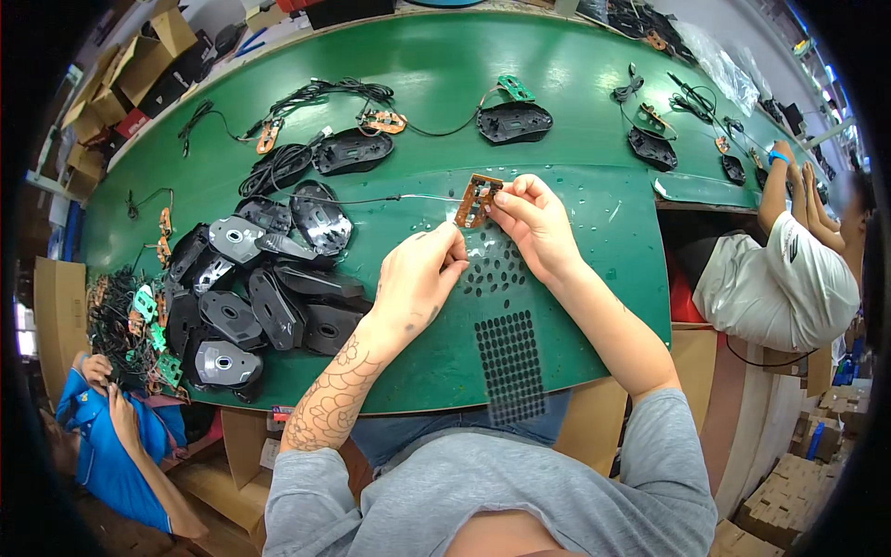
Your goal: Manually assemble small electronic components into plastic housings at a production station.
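Note:
My right hand [535, 226] pinches a small orange-brown circuit board [477, 201] by its right edge, above the green mat. A thin cable [376, 200] runs into the board from the left. At the board's lower left corner is my left hand [415, 277], its fingers curled and closed, the tips touching the board's edge. Below my hands lie several loose black round pads [492, 271]. A clear sheet [510, 367] with rows of black round dots reaches over the table's front edge.
Black computer mouse shells [232, 317] are heaped left of my arm, beside tangled cables and boards [139, 316]. Farther back lie mouse bases [515, 123] with wired boards. A person in blue [121, 446] sits at left, another in a white shirt [780, 278] at right.

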`<act>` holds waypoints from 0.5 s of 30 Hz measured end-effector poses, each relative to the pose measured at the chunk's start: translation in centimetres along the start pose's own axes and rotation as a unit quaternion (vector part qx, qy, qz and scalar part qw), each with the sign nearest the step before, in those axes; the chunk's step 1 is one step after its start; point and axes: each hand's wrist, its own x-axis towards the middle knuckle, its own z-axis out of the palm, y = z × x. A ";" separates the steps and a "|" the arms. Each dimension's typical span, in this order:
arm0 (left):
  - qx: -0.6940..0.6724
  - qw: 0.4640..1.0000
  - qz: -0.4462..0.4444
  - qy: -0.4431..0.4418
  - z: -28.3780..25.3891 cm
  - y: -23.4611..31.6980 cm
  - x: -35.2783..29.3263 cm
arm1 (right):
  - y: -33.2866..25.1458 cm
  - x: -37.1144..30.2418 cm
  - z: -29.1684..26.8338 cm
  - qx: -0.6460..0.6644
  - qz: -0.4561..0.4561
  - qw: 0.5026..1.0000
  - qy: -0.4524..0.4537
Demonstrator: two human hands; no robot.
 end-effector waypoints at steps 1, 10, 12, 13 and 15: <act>-0.018 1.000 -0.008 -0.009 -0.1 0.1 0.0 | 0.1 0.0 0.1 -0.005 0.000 1.000 0.001; 0.039 0.984 0.173 0.029 -0.3 -1.2 0.0 | 0.4 0.0 0.6 -0.047 0.009 0.999 0.011; -0.071 0.987 0.136 0.056 -0.9 -1.1 0.0 | 0.4 0.0 0.8 -0.058 0.006 0.998 0.007; -0.126 0.983 0.117 0.069 -1.2 -1.1 0.0 | 0.4 0.0 0.9 -0.064 0.004 0.998 0.006; -0.179 0.976 0.097 0.083 -1.5 -1.3 0.0 | 0.5 -0.1 1.1 -0.070 0.004 0.998 0.002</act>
